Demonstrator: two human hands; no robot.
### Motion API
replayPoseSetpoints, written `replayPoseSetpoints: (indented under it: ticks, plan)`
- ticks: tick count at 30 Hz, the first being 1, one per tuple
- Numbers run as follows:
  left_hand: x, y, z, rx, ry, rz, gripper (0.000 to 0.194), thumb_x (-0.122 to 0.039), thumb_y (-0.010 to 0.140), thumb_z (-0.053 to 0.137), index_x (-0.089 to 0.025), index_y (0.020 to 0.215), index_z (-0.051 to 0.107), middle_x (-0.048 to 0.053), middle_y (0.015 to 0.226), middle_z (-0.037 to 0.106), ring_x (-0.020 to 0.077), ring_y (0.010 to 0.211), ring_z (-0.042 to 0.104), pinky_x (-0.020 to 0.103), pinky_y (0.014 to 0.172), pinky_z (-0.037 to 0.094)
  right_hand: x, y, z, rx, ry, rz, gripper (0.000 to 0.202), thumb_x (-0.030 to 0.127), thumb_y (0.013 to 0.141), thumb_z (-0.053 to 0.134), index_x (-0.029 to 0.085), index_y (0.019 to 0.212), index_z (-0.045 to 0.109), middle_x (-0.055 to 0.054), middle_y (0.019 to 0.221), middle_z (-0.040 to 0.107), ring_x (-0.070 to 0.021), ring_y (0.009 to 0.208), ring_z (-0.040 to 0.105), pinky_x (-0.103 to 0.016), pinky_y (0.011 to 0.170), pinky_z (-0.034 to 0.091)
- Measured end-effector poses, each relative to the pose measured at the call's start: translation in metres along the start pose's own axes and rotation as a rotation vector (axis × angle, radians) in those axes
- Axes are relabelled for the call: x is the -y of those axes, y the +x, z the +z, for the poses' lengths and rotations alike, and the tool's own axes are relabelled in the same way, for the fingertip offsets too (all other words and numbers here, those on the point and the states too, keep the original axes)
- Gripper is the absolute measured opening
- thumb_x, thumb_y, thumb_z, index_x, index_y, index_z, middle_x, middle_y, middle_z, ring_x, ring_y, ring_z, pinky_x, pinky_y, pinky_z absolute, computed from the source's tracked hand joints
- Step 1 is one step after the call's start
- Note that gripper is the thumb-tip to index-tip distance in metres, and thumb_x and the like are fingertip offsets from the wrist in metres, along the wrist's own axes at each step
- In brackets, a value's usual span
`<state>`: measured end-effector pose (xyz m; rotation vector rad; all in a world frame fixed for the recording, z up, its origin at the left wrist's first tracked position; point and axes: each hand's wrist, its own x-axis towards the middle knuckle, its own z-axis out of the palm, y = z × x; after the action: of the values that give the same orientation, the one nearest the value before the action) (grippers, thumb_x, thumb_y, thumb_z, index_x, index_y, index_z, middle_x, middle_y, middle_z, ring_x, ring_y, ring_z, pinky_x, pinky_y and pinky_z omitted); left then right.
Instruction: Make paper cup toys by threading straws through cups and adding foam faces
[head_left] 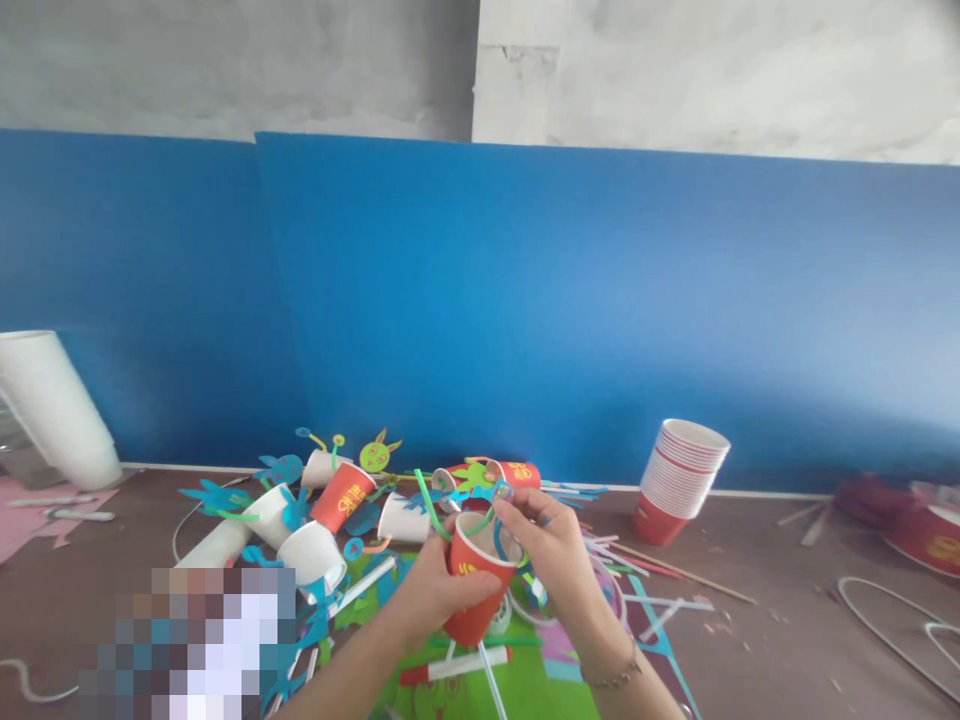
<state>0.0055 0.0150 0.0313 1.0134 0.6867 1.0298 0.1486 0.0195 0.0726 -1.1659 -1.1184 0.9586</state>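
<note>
My left hand (442, 592) is wrapped round a red paper cup (471, 615) with yellow lettering, tilted a little. A green straw (429, 503) sticks up on the cup's left side, beside my left fingers. At the cup's rim, my right hand (551, 540) pinches a small blue and green piece (503, 492) between thumb and fingertips. A strip curves from there down into the cup. White straws (491, 680) show below the cup. A red and white marker (456, 665) lies on the green sheet (525, 685) underneath.
Decorated cups (341, 497) and blue paper cut-outs (214, 497) crowd the left. Stacked cups (684, 470) stand at the right, before a blue panel (480, 300). A wooden stick (690, 575), straws and a white cable (874, 625) lie right. White cups (60, 410) lean far left.
</note>
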Motion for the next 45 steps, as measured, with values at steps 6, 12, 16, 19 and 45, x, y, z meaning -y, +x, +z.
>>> replayPoseSetpoints:
  ticks: [6,12,16,19,45]
  plan:
    - [0.005,0.003,-0.002,0.012,-0.013,0.026,0.065,-0.036,0.053,0.089,-0.016,0.108,0.061,0.009,0.090,0.074,0.0222,0.073,0.068,0.032,0.067,0.051,0.000,-0.002,0.002,-0.071,0.003,-0.013,0.039,0.053,0.059,0.077,0.017,0.062,0.064,0.001,0.055,0.056,-0.0140,0.053,0.048,-0.027,0.051,0.039]
    - [0.003,0.003,-0.004,0.076,0.026,-0.024,0.061,-0.038,0.052,0.089,-0.015,0.103,0.064,0.007,0.083,0.074,0.0200,0.070,0.067,0.029,0.064,0.049,-0.007,0.004,-0.004,0.111,-0.190,-0.018,0.031,0.044,0.063,0.075,0.017,0.054,0.063,0.004,0.048,0.049,-0.0114,0.049,0.042,-0.025,0.048,0.034]
    - [0.002,0.003,-0.005,0.071,0.009,-0.033,0.062,-0.037,0.052,0.089,-0.016,0.105,0.065,0.008,0.088,0.074,0.0205,0.073,0.067,0.030,0.068,0.051,-0.008,0.005,-0.006,0.165,-0.180,0.006,0.031,0.046,0.065,0.075,0.017,0.060,0.067,0.002,0.052,0.055,-0.0133,0.052,0.048,-0.025,0.049,0.038]
    - [0.001,0.004,-0.006,0.000,-0.041,0.010,0.075,-0.038,0.051,0.090,-0.018,0.117,0.060,0.011,0.099,0.074,0.0243,0.081,0.069,0.034,0.074,0.052,-0.002,0.005,-0.008,0.127,-0.102,-0.015,0.040,0.052,0.068,0.072,0.016,0.087,0.073,-0.004,0.073,0.068,-0.0180,0.066,0.058,-0.028,0.060,0.046]
    - [-0.021,0.008,-0.005,-0.287,-0.164,0.189,0.048,-0.045,0.057,0.086,-0.014,0.088,0.066,0.001,0.068,0.065,0.0124,0.061,0.058,0.022,0.058,0.047,-0.021,-0.020,0.011,0.669,-0.412,0.129,0.022,0.015,0.072,0.054,0.017,0.059,0.073,0.000,0.057,0.067,-0.0118,0.052,0.052,-0.022,0.052,0.036]
